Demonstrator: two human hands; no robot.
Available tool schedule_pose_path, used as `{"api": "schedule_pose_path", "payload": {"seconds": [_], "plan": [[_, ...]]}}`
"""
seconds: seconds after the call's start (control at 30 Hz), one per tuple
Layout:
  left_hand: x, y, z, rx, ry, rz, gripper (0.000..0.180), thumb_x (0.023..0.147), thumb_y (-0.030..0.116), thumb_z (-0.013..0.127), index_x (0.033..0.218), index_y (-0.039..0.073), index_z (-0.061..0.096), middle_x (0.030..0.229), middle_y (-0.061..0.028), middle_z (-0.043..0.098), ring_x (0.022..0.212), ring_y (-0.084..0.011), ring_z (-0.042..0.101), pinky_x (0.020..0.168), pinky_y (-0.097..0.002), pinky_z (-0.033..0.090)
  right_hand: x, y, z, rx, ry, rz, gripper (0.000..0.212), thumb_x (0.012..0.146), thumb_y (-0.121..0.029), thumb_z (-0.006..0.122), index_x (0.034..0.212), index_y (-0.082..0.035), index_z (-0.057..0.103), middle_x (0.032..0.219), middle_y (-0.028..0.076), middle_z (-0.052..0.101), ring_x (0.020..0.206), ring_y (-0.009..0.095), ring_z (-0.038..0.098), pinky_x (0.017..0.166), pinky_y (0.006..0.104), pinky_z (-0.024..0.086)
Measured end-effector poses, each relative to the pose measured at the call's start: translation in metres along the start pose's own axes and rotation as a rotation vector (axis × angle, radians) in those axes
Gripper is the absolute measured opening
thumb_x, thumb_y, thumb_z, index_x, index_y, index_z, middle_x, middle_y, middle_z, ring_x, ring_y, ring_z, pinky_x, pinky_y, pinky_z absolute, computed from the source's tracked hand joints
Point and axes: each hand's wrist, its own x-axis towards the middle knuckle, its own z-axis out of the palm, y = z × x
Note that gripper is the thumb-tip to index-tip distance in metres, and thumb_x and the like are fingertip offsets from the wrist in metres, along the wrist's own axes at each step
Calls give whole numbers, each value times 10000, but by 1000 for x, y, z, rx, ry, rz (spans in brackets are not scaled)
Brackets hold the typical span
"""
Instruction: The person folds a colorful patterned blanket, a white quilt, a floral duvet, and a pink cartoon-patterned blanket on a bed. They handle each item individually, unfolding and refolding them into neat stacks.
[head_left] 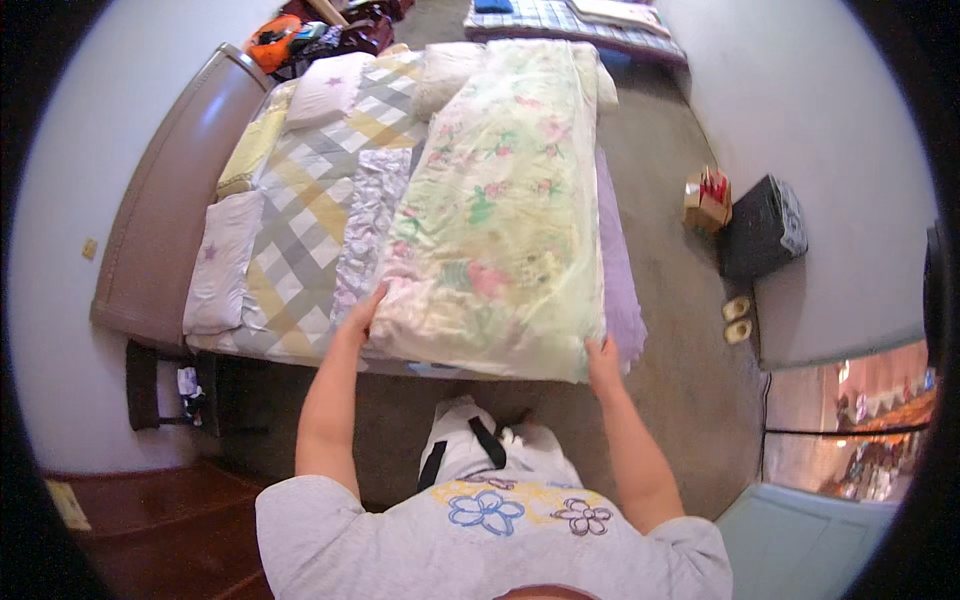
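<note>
A pale yellow-green quilt [500, 200] with pink flowers lies folded lengthwise over the right part of the bed. My left hand [372, 308] grips its near left corner, fingers tucked around the edge. At the near right corner my right hand [601, 360] is closed on the same quilt. Both arms reach forward, and the near end of the quilt hangs at the bed's edge between them. Beneath and left of it shows a checked bed sheet [290, 230] in grey, white and tan. A ruffled lilac-grey cloth [372, 215] lies along the quilt's left side.
White pillows [220, 262] with stars and a yellow folded cloth [255, 150] lie by the brown headboard [185, 190]. A purple cloth [620, 260] shows along the right side. A black suitcase [762, 230], a cardboard box [707, 203] and slippers [737, 320] stand by the right wall.
</note>
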Motion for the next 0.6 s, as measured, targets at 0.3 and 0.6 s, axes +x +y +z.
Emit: {"api": "schedule_pose_path", "payload": {"seconds": [0.3, 0.6], "plan": [[80, -34, -49, 1108, 246, 420, 499, 755, 422, 677, 1072, 46, 594, 918, -73, 631, 717, -158, 559, 594, -318, 442, 7, 80, -8, -268, 124, 178, 299, 775, -71, 625, 1033, -13, 485, 891, 72, 605, 792, 150, 559, 716, 278, 437], [137, -104, -30, 504, 164, 207, 749, 741, 479, 659, 1295, 58, 382, 1264, -143, 469, 1060, -266, 511, 855, -375, 402, 2, 63, 19, -248, 86, 454, 473, 747, -315, 692, 1060, 16, 564, 1137, 137, 523, 1009, 226, 510, 841, 344, 411]]}}
